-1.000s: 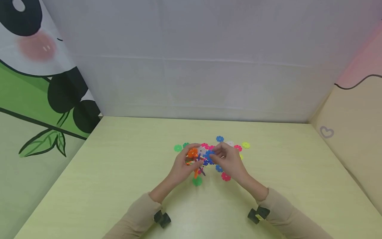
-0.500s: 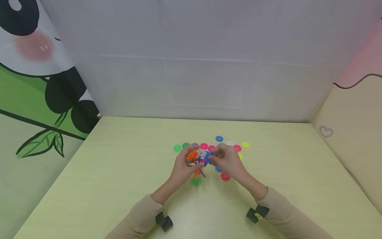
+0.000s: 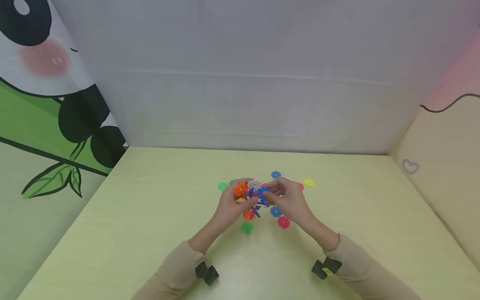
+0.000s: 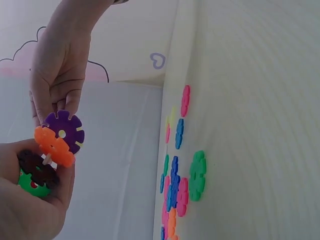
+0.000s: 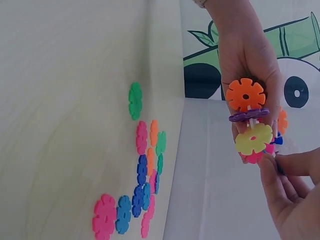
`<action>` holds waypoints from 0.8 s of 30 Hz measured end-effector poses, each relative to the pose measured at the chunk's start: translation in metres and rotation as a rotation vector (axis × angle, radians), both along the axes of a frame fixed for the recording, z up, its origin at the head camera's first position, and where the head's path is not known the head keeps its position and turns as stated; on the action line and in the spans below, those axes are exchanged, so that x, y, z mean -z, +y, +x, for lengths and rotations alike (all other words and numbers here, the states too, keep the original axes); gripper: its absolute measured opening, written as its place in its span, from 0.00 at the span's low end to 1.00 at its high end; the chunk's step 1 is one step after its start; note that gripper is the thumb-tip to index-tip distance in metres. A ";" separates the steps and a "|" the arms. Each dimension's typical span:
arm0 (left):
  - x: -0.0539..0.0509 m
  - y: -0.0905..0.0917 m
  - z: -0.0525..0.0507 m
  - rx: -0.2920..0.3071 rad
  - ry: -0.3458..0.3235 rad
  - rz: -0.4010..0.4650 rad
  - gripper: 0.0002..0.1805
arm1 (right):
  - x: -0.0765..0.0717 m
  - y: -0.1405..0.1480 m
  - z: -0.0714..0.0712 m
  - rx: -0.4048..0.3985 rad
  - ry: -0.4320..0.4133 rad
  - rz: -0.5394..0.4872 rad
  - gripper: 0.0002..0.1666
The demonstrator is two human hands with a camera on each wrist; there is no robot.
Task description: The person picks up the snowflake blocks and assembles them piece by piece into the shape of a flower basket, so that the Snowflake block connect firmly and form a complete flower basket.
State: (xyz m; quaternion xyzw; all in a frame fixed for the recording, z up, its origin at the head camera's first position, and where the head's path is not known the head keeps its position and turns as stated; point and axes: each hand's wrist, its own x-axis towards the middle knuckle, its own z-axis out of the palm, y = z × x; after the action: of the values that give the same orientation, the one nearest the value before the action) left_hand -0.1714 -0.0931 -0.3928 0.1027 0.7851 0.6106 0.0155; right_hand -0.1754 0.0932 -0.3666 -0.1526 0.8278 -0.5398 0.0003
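Observation:
My left hand holds a cluster of joined flower-shaped plastic discs above the table. The cluster includes an orange disc, a white disc, a purple disc and a yellow disc. From the right side, my right hand pinches a blue disc between thumb and fingers, up against the cluster. Whether that disc is slotted in cannot be told. In the left wrist view a dark brown disc lies against the left fingers; the right fingertips are partly hidden behind the cluster.
Several loose discs lie flat on the pale table below and behind the hands, among them a green disc, a pink disc and a yellow one. A grey-white wall stands at the table's back edge.
The cluster dipped slightly, then came up and turned a little in my left hand, its white disc now higher. My right hand keeps its pinch on the blue disc.

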 end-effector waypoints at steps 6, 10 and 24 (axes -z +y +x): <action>0.002 -0.001 -0.002 0.002 -0.007 -0.035 0.20 | 0.005 0.001 0.001 -0.018 0.025 -0.002 0.10; 0.004 -0.001 -0.002 0.002 -0.022 -0.047 0.18 | 0.007 0.001 0.000 -0.034 0.084 0.050 0.13; 0.007 -0.004 0.001 0.139 -0.100 -0.043 0.27 | 0.014 -0.001 -0.008 -0.185 0.139 0.050 0.17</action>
State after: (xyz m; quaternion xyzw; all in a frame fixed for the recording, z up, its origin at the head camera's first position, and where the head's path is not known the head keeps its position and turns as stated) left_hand -0.1708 -0.0974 -0.3998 0.1259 0.7873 0.5954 0.0991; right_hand -0.1837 0.0925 -0.3805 -0.2653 0.8216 -0.5046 -0.0036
